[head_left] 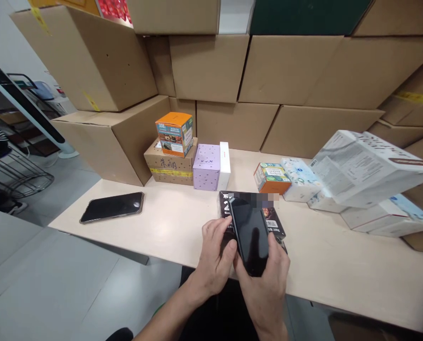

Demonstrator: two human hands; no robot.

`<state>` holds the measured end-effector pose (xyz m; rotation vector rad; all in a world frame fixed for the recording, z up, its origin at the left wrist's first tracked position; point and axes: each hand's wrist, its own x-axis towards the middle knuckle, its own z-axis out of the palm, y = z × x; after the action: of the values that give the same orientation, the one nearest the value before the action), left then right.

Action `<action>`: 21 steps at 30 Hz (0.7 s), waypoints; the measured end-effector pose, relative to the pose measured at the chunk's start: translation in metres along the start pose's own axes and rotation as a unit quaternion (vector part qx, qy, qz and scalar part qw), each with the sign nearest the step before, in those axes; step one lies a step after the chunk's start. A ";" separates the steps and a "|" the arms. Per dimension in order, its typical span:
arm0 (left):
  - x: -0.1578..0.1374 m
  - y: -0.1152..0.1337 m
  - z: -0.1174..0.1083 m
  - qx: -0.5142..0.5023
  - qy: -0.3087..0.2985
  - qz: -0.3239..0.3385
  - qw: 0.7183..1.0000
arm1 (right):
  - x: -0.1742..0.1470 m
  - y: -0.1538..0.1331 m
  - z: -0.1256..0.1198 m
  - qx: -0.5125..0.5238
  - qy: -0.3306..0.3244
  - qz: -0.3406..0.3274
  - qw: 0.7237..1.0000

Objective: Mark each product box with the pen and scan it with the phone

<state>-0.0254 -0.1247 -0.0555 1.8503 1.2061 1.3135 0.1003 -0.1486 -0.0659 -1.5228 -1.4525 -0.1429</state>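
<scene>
A dark-screened smartphone (250, 237) is tilted above the front edge of the table. Gripping its lower part from both sides is my right hand (264, 279), thumb on the left edge and fingers on the right. My left hand (213, 258) is closed against the phone's left edge, with fingertips and thumb touching it. Beneath and behind the phone lies a flat black printed box (277, 227) in shiny wrap, partly covered by the phone and my fingers. Another dark package edge shows below it on the right.
A second smartphone (112, 207) lies on the table (169, 222) at left. Behind are an orange box (175, 135) on a taped carton (171, 166), a purple box (207, 166) and a small orange-green box (271, 177). White packages (371, 166) pile up at right; large cartons (289, 71) wall the back.
</scene>
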 end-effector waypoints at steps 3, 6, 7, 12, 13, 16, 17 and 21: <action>0.000 -0.001 -0.001 -0.007 -0.002 0.007 1.000 | 0.001 0.000 0.000 0.009 0.004 -0.004 1.000; 0.000 -0.001 -0.002 -0.017 -0.006 0.016 1.000 | 0.001 -0.001 -0.001 0.019 0.005 0.000 1.000; 0.000 -0.002 -0.002 -0.022 -0.006 0.020 1.000 | 0.001 -0.001 -0.001 0.022 0.005 0.002 1.000; 0.001 -0.004 -0.004 -0.046 -0.007 0.030 0.998 | -0.001 -0.002 -0.002 0.032 0.001 0.029 0.999; 0.001 -0.004 -0.004 -0.049 -0.009 0.030 0.998 | -0.001 -0.002 -0.003 0.032 0.001 0.033 0.999; 0.001 -0.005 -0.005 -0.056 -0.009 0.029 0.998 | -0.001 -0.003 -0.003 0.034 0.004 0.030 0.999; 0.001 -0.006 -0.005 -0.058 -0.009 0.030 0.998 | 0.000 -0.003 -0.004 0.035 0.003 0.028 0.999; 0.001 -0.005 -0.006 -0.067 -0.009 0.024 0.997 | 0.001 -0.004 -0.003 0.035 0.007 0.027 0.999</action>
<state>-0.0324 -0.1215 -0.0573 1.8017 1.0449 1.3662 0.0991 -0.1512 -0.0617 -1.5006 -1.3896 -0.0698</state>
